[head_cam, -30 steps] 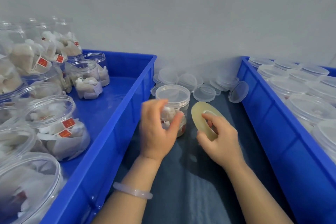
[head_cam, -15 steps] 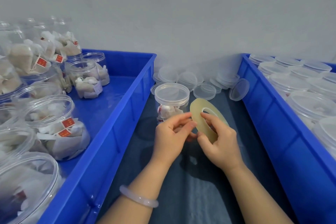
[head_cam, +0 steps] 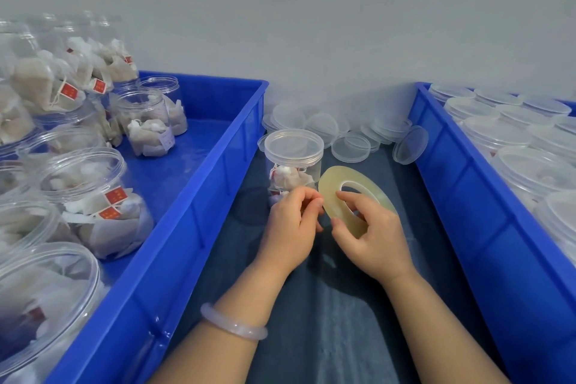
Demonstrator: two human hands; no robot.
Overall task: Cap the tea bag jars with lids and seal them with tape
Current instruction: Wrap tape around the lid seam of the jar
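Note:
A clear jar of tea bags (head_cam: 291, 170) stands capped with a clear lid (head_cam: 293, 144) on the dark cloth between two blue bins. Just in front of it, my right hand (head_cam: 371, 237) grips a flat yellowish roll of tape (head_cam: 349, 193), a finger through its hole. My left hand (head_cam: 293, 224) has its fingers curled and pinches at the roll's left edge; the tape end itself is too small to make out.
The left blue bin (head_cam: 199, 196) holds several uncapped jars of tea bags (head_cam: 93, 196). The right blue bin (head_cam: 486, 215) holds several capped jars (head_cam: 536, 165). Loose clear lids (head_cam: 352, 146) lie piled against the wall behind the jar.
My left hand let go of the jar and came to the edge of the tape roll. The right hand lifted the roll slightly toward the middle.

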